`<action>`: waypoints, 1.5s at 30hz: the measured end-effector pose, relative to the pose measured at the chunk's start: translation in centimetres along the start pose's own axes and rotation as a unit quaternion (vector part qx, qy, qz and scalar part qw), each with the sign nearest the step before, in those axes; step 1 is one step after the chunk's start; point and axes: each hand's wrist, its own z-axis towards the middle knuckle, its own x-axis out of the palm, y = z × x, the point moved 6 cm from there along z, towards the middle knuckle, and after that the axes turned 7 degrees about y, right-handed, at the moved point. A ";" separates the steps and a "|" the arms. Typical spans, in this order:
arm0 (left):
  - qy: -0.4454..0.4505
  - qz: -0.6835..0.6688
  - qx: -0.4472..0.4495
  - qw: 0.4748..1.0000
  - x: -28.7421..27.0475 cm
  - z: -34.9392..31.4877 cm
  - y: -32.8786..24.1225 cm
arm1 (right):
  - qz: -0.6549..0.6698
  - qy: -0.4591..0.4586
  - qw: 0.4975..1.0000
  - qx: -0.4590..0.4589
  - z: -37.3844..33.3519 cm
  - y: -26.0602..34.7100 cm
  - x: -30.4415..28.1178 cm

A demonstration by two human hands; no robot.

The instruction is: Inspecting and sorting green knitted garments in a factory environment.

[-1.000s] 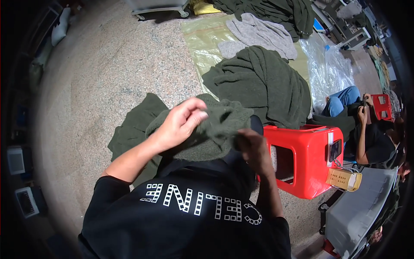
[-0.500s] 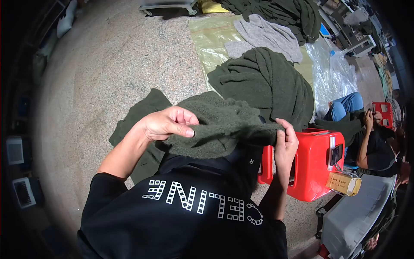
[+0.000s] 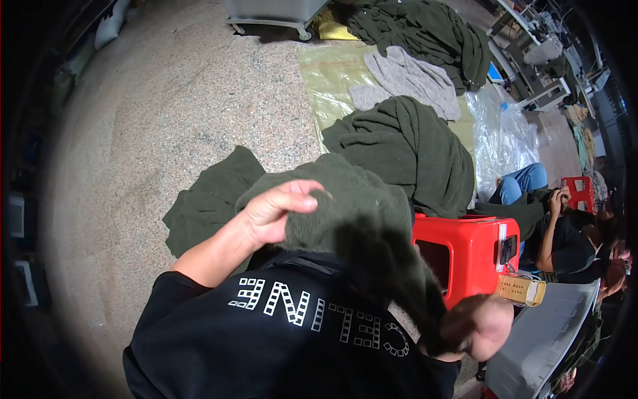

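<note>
A dark green knitted garment [image 3: 352, 213] lies across my lap, one part of it stretched toward the lower right. My left hand [image 3: 282, 209] pinches its upper left part between thumb and fingers. My right hand [image 3: 482, 326], smeared by motion, has hold of the drawn-out end of the same garment, low beside the red stool. Which exact part of the garment each hand grips cannot be made out. More dark green knit cloth [image 3: 212, 199] spreads on the floor to the left of my lap.
A red plastic stool [image 3: 458, 256] carries a phone-like device [image 3: 508, 250] and a yellowish box [image 3: 520, 290]. Ahead sit a green fabric heap [image 3: 419, 153], grey cloth [image 3: 412, 80] and a plastic sheet [image 3: 325, 73]. At right are a grey bin [image 3: 538, 332] and another person [image 3: 561, 233].
My right hand has swung down and to the right, pulling the garment's end out with it. My left hand has shifted slightly right, still pinching the cloth.
</note>
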 end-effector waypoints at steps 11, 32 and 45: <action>-0.021 -0.043 -0.053 0.997 -1.8 -0.1 3.0 | -0.030 -0.298 0.913 0.278 -2.9 -27.0 2.7; -0.099 0.331 0.011 0.938 0.1 6.1 1.6 | -0.290 -0.261 0.915 -0.100 5.4 -11.7 4.8; -0.060 0.666 0.086 0.738 2.5 5.6 0.1 | -0.285 -0.242 0.923 -0.097 5.3 -12.0 5.1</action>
